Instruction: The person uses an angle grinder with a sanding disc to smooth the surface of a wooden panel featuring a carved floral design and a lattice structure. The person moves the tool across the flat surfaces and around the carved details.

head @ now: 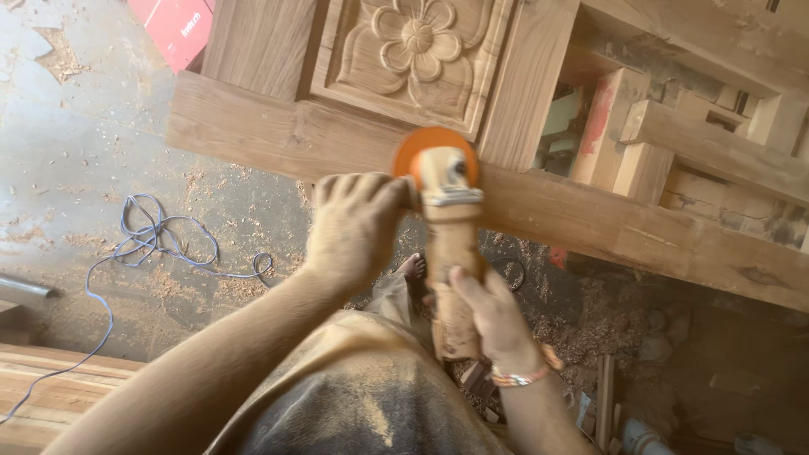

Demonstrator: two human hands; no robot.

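Note:
My right hand [487, 313] grips the dust-covered body of a hand-held disc sander [451, 253]. Its orange disc guard [434, 147] rests against the edge of a wooden door frame [278, 135]. My left hand [352, 226] is closed around the sander's side handle, just left of the head. A carved flower panel [417, 46] is set in the door above the sander. Sawdust coats both hands and forearms.
A thin grey cable [156, 244] loops on the dusty concrete floor at left. Wood offcuts and blocks [640, 143] lie behind the door at right. A red flat item [173, 25] sits at the top left. Planks [50, 388] are at lower left. Shavings cover the floor.

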